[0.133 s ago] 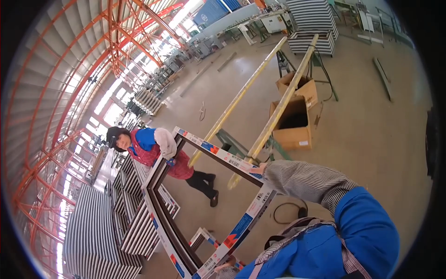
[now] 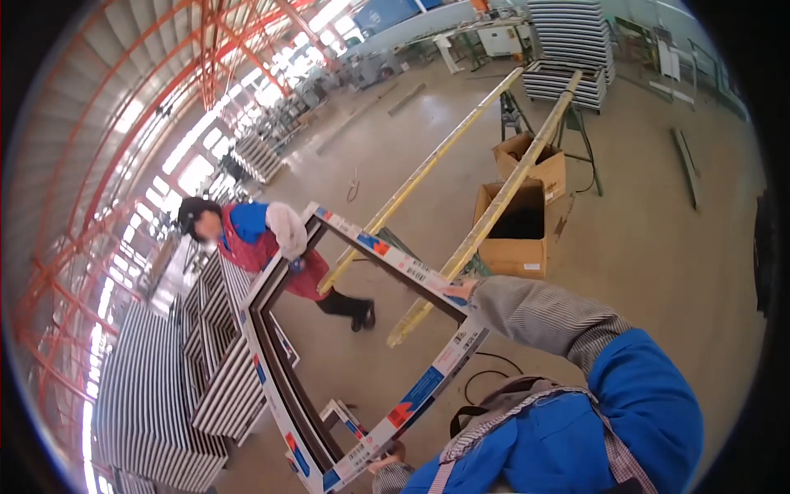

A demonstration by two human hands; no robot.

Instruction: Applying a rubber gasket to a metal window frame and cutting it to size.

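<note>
A large rectangular window frame [image 2: 271, 346], white with a dark inner face and blue and red stickers, is carried tilted between me and a co-worker. My right hand [image 2: 461, 288], on a grey striped sleeve, grips the frame's near corner. My left hand [image 2: 387, 461] holds the frame's lower rail close to my blue vest. The co-worker [image 2: 263, 239], in a red vest with a blue and white top, holds the frame's far side.
Two long yellow profiles [image 2: 494, 206] lie across metal trestles. Open cardboard boxes [image 2: 514, 226] stand beneath them. Stacks of white frames [image 2: 156, 403] fill the left side, and more stacks [image 2: 572, 45] stand far off. A black cable [image 2: 481, 375] lies on the concrete floor.
</note>
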